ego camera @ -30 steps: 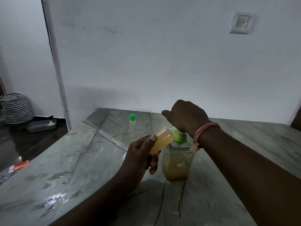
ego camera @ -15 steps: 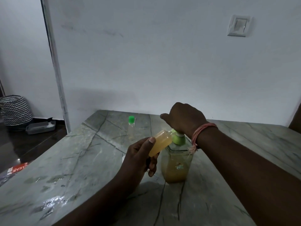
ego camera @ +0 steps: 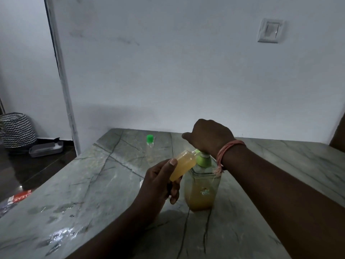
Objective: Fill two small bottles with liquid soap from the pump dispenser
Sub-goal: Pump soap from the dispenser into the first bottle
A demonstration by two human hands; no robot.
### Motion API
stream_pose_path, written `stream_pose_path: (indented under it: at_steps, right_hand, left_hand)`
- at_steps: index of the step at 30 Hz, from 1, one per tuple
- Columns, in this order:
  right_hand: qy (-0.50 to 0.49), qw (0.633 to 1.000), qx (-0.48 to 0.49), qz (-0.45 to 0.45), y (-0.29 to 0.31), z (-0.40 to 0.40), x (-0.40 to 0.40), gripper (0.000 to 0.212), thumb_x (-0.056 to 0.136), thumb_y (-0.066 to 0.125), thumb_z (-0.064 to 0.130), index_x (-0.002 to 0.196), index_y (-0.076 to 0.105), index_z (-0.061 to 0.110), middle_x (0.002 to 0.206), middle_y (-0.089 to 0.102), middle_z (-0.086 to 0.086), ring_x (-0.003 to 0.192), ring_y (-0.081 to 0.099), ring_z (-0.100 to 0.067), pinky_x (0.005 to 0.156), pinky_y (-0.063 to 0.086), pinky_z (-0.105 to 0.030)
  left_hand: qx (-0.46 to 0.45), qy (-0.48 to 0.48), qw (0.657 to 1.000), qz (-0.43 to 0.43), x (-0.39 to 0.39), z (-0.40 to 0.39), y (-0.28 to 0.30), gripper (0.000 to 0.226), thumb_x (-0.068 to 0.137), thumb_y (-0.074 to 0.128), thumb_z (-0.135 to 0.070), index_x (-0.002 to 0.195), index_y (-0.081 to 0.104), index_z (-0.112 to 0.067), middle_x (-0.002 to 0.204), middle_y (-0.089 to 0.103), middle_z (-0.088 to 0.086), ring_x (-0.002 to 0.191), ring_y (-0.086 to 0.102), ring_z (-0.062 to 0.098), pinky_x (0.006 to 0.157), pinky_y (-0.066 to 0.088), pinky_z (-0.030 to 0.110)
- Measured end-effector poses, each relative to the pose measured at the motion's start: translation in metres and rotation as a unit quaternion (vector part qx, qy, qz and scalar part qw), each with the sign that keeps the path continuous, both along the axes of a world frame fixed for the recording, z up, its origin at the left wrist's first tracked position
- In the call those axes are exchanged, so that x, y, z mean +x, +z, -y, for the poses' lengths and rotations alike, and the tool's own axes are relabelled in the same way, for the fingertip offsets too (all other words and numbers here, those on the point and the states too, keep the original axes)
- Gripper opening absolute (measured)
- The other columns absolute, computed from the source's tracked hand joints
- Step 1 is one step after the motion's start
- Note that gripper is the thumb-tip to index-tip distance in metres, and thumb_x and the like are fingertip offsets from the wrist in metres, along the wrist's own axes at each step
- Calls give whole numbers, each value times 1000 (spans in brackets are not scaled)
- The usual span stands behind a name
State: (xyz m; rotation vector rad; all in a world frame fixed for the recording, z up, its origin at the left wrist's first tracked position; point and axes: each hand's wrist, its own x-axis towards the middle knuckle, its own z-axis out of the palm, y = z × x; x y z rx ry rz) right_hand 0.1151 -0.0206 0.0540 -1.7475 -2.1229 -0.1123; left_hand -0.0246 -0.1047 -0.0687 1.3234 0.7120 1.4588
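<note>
While the left hand [ego camera: 158,186] gripped a small bottle [ego camera: 183,164] full of orange-yellow soap, tilted with its mouth at the green spout, the right hand [ego camera: 209,139] rested on top of the pump dispenser [ego camera: 202,189], its fingers curled down over the pump head. The left thumb lay along the bottle's side and the other fingers wrapped round its lower end. The dispenser stood upright on the grey veined surface [ego camera: 93,193], its clear body about half full of the same liquid, its green collar [ego camera: 203,161] showing just under the right wrist. A pink thread band [ego camera: 228,149] circled that wrist, its loose end hanging against the dispenser's shoulder. Compared with half a second before, the right hand sat at much the same height on the pump, a white stem showing above the collar, and the bottle was held at the same tilt against the spout; a second before, the pose was nearly identical too. A second small bottle [ego camera: 150,144] with a green cap stood upright farther back on the surface, well apart from both hands, as it had earlier. Off the surface to the left, a striped basket [ego camera: 17,130] and a grey tray [ego camera: 45,149] sat on the dark floor, and a light switch [ego camera: 270,32] was on the wall.
</note>
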Motion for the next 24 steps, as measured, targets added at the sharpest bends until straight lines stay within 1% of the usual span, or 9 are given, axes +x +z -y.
stream_pose_path:
  at_steps: [3,4,6,8,11,14,18,21,24]
  right_hand:
    - [5,1000,8,22,4,4,-2,43,91,51,57,66,44,22,69,49,3,75,57,-24,68,43,-32]
    - [6,999,9,32,7,4,-2,44,91,50,58,66,43,22,69,48,3,76,57,-24,68,43,-32]
    - [6,999,22,47,10,4,-3,45,92,49,58,66,40,22,69,46,3,75,55,-24,68,42,-32]
    - [7,999,38,27,5,2,-3,44,92,49,56,66,41,22,69,47,2,74,54,-24,68,41,-32]
    - [3,1000,20,-15,-4,-1,0,41,90,53,54,65,44,22,69,49,2,75,57,-25,68,42,-32]
    - [-3,1000,3,-9,-3,-3,2,39,87,56,54,66,46,23,70,50,3,76,58,-24,67,42,-31]
    - [6,1000,0,3,1,-2,-1,40,88,54,55,67,49,21,70,53,3,70,57,-21,65,41,-31]
    - [1,1000,-2,7,5,-2,2,44,89,52,57,67,49,20,70,54,2,74,59,-23,66,42,-31]
    - [-2,1000,-4,-26,0,0,2,42,90,52,54,67,49,19,71,55,0,70,56,-22,66,41,-31]
  left_hand:
    - [-8,-11,1000,7,-1,1,0,29,96,54,-39,102,69,-14,72,54,9,52,48,17,44,42,28]
    - [-12,-20,1000,12,-1,1,-1,29,98,56,-40,107,69,-16,73,54,10,55,49,18,46,43,29]
    - [-22,-35,999,24,0,-2,-3,33,94,58,-39,118,67,-19,74,54,11,58,52,20,49,45,32]
    - [-28,-40,998,28,1,-5,-5,39,90,57,-38,124,62,-19,75,56,11,59,54,21,51,46,34]
    - [-23,-46,998,30,1,-8,-7,37,91,55,-38,123,63,-20,76,56,11,60,55,22,51,47,35]
    - [-24,-49,998,41,1,-10,-8,33,90,56,-39,117,67,-23,76,56,10,61,55,22,51,47,35]
    - [-18,-40,998,35,1,-7,-7,30,90,55,-38,114,69,-28,75,54,11,61,53,22,51,45,34]
    - [-21,-33,999,36,0,-6,-8,33,90,55,-38,117,67,-24,73,52,12,60,51,21,51,43,33]
    - [-22,-23,999,22,-2,-8,-10,36,91,53,-38,119,65,-19,73,51,13,58,50,21,50,42,32]
